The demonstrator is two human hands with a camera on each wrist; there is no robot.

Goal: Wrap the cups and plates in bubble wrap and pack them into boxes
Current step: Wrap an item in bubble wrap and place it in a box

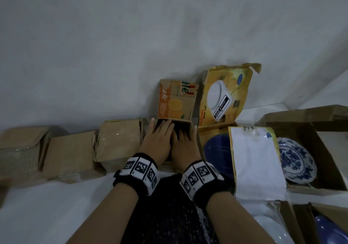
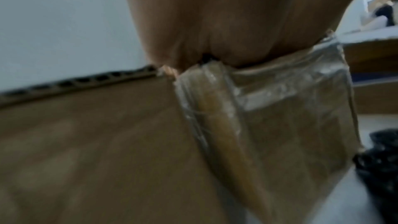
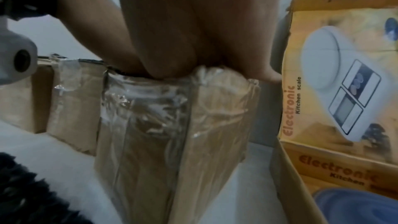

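Observation:
A small cardboard box point(image 1: 189, 124) with an orange printed flap stands open by the wall; its taped side fills the left wrist view point(image 2: 280, 117) and the right wrist view point(image 3: 172, 125). My left hand point(image 1: 160, 136) and right hand point(image 1: 185, 140) lie side by side in its mouth. Their straight fingers press on something dark inside, and each thumb sits at an outer wall. What the dark bundle holds is hidden. A blue plate point(image 1: 216, 149) lies in the yellow kitchen-scale box point(image 1: 226, 93). A blue-and-white patterned plate point(image 1: 295, 160) sits in a brown box point(image 1: 323, 149) at the right.
Three closed, taped cardboard boxes point(image 1: 118, 142) line the wall to the left. Black bubble wrap point(image 1: 169, 206) lies between my forearms. A white sheet point(image 1: 254, 159) covers part of the scale box. More boxes with a blue dish point(image 1: 327, 226) sit at the bottom right.

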